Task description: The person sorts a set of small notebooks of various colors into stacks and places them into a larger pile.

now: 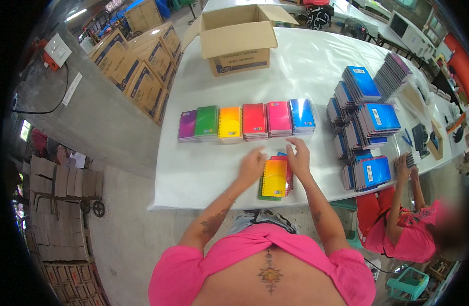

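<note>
A small loose stack of spiral notebooks lies near the table's front edge, with a yellow notebook [274,177] on top. Green, red and blue covers peek out unevenly beneath it. My left hand [251,166] is at the stack's upper left, fingers loosely bent and slightly blurred. On the other side, my right hand [299,158] is by the upper right corner with its fingers apart and curved. Beyond them runs a row of notebook piles: purple [187,125], green [207,120], yellow [230,122], red [255,119], pink [279,117] and blue [302,114].
Tall piles of blue-covered notebooks [375,171] stand at the right of the white table [204,176]. An open carton [240,51] sits at the back. Closed cartons [149,86] are stacked beyond the left edge. A co-worker in pink [410,229] sits at the right, hands on notebooks.
</note>
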